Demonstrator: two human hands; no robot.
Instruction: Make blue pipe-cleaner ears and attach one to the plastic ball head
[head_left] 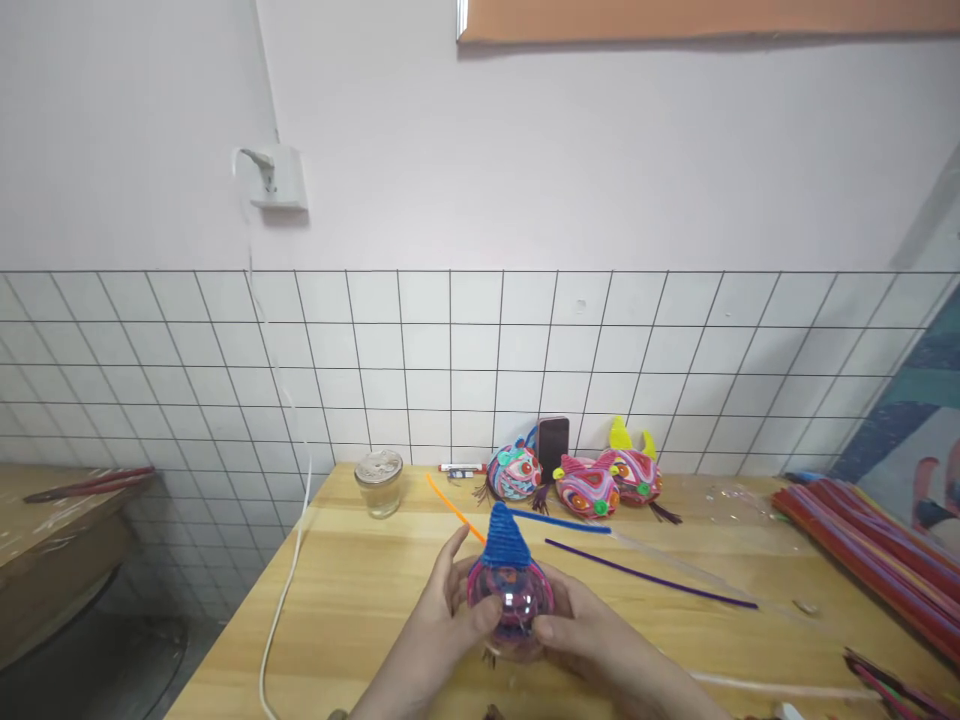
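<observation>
Both of my hands are wrapped round a clear round ball [517,605] near the front of the table. A pointed blue piece of coiled pipe cleaner [506,540] rises from its top, and pink shows round its rim. My left hand [454,615] grips the left side, thumb on the clear front and index finger raised. On the right side, my right hand [589,622] closes with its thumb against the front. Behind the ball lie an orange pipe cleaner [455,507], a blue pipe cleaner [562,522] and a purple pipe cleaner [651,573].
Along the wall sit a blue patterned fish craft [514,472], two pink ones [587,488] and a phone [553,442]. A glass jar [379,488] and a marker [462,468] are left of them. Pipe-cleaner bundles [862,555] cover the right edge. A white cable [289,590] hangs at left.
</observation>
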